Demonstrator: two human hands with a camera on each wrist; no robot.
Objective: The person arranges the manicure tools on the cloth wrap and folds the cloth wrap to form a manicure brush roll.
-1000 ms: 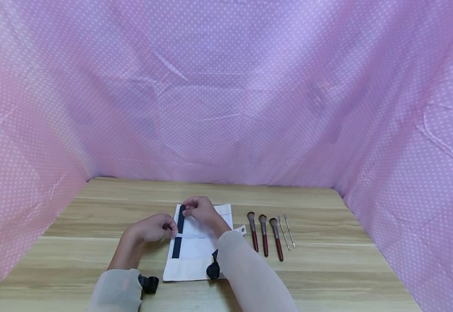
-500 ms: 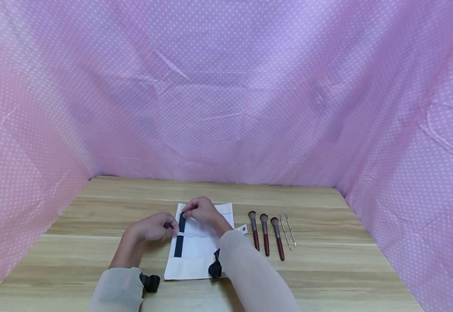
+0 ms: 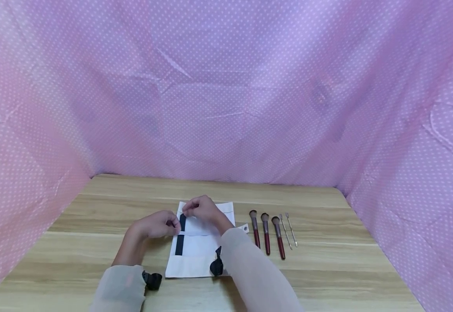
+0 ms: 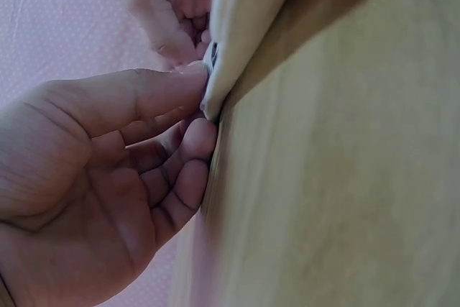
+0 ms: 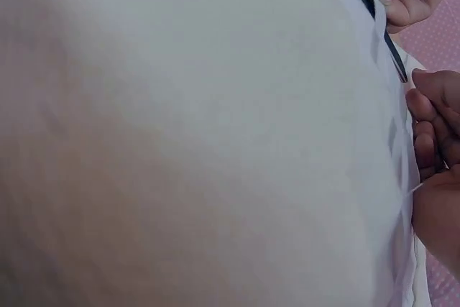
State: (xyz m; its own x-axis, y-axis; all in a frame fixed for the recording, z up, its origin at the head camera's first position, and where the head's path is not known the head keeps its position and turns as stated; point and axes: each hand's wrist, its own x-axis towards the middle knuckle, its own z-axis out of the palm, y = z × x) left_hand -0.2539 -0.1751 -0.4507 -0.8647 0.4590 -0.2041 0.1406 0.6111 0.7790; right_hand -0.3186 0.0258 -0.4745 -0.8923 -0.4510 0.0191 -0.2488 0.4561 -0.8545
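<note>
One left hand (image 3: 159,223) and one right hand (image 3: 204,209) are appearing, for a count of two; two sleeves (image 3: 118,286) and two black wrist units (image 3: 154,281) are accompanying them. One surface (image 3: 335,260) is carrying one white cloth pouch (image 3: 193,266), which is presenting one narrow white band (image 3: 197,235) and one snap tab (image 3: 244,228). One black strip (image 3: 180,245) is lying on the pouch. Beside it, three brushes (image 3: 266,234) and two slender metal tools (image 3: 286,232) are lying, for a count of five implements. Polka-dot fabric (image 3: 226,121) is hanging around; its sheet count is not showing clearly.
</note>
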